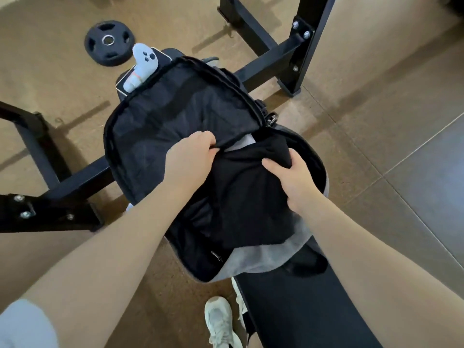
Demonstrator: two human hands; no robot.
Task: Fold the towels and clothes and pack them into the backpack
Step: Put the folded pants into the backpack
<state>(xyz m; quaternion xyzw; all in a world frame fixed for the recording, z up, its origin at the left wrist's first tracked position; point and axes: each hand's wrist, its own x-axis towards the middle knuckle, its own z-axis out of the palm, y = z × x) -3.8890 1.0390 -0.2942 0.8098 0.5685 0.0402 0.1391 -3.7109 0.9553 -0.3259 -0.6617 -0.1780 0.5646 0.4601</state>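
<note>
- Black backpack (155, 126) lies unzipped on the padded counter (313, 310), flap thrown back; no readable writing or logo shows.
- Left hand (190, 156) reaches in, its grip pinching the flap's inner edge.
- Right hand (288, 177) has its grip curled round a black garment (241, 197) in the main compartment.
- Grey towel (263, 254) lies beneath the garment, mostly hidden.

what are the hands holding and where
Both hands grip the black garment in the open backpack: left hand at its upper edge, right hand on its right side.
</note>
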